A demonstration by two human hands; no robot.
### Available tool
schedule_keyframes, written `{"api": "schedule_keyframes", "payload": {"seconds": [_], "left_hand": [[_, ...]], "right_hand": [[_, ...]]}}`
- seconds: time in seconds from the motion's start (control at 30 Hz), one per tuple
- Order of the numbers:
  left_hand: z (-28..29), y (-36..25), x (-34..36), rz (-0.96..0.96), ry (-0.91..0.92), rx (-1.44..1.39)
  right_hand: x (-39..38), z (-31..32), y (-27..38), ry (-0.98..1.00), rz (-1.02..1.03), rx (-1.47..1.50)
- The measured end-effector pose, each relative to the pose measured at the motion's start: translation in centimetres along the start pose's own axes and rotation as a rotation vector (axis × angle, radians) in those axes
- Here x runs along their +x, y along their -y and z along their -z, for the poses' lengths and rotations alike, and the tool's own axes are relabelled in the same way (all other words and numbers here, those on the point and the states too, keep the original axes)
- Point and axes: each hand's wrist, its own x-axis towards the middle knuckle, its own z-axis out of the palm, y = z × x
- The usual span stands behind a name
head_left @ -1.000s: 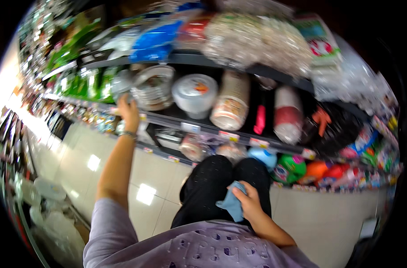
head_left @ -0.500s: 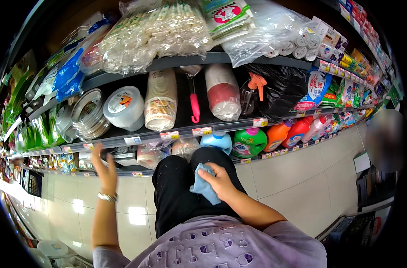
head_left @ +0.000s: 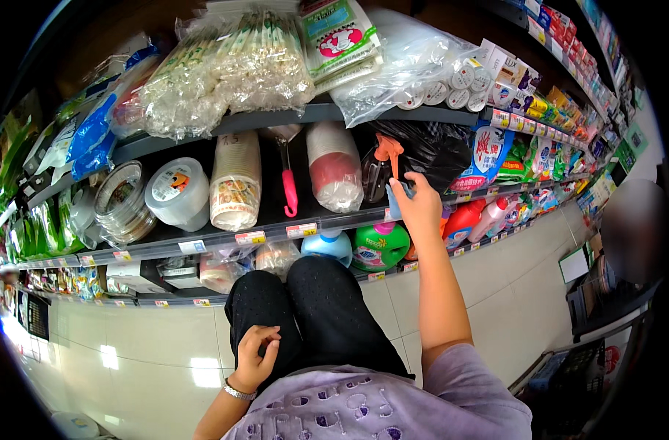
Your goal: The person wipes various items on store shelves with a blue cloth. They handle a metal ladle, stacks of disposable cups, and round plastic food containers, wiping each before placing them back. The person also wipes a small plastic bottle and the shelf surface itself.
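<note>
My right hand (head_left: 419, 203) reaches out to the middle shelf's front edge. A light blue cloth (head_left: 395, 202) is gripped in its fingers, mostly covered by the hand. Right beside it stands a dark spray bottle with an orange trigger head (head_left: 387, 149); whether the hand touches it I cannot tell. Near my lap, over the black trousers, my left hand (head_left: 257, 356) hangs with fingers loosely bent and somewhat apart, nothing in it. To the left of the bottle are a wrapped stack of cups (head_left: 333, 172) and a pink-handled utensil (head_left: 290, 192).
Along the middle shelf (head_left: 217, 240) sit another cup stack (head_left: 236, 183), plastic tubs (head_left: 177, 192) and a black plastic bag (head_left: 441, 150). Below stand detergent bottles, one green (head_left: 378, 246). Bagged chopsticks (head_left: 257, 66) overhang the upper shelf. A person (head_left: 635, 227) is at the right.
My right hand has moved from my lap up to the shelf edge by the spray bottle, carrying the cloth. My left hand has drawn back from the shelf to my lap.
</note>
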Motion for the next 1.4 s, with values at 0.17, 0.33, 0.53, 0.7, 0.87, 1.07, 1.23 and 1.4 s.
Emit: {"api": "schedule_keyframes", "payload": {"seconds": [0.17, 0.33, 0.53, 0.7, 0.87, 1.07, 1.23, 1.4], "left_hand": [[-0.5, -0.3, -0.8, 0.376, -0.163, -0.465], [-0.3, 0.2, -1.2, 0.441, -0.247, -0.482], [0.7, -1.0, -0.4, 0.383, -0.244, -0.435], [1.8, -3.6, 5.9, 0.228, 0.073, -0.544], [1.1, -3.5, 7.2, 0.363, 0.555, -1.142], [-0.7, -3.3, 4.9, 0.523, 0.567, -1.467], [-0.7, -2.4, 4.1, 0.49, 0.425, -1.419], [0.0, -2.9, 5.0, 0.434, 0.341, -1.325]], "right_hand": [[2.9, -1.6, -0.5, 0.102, 0.064, -0.241], [2.6, -1.0, -1.5, -0.112, 0.264, -0.165], [-2.6, 6.5, 2.3, 0.067, 0.161, 0.294], [-6.7, 7.6, 2.3, 0.553, -0.269, 0.954], [-11.3, 3.2, 3.6, 0.836, -0.475, 1.295], [-13.4, 0.4, 5.3, 0.944, -0.534, 1.329], [-13.5, -0.9, 6.5, 0.725, -0.483, 1.179], [-14.1, -1.8, 7.1, 0.689, -0.458, 1.245]]}}
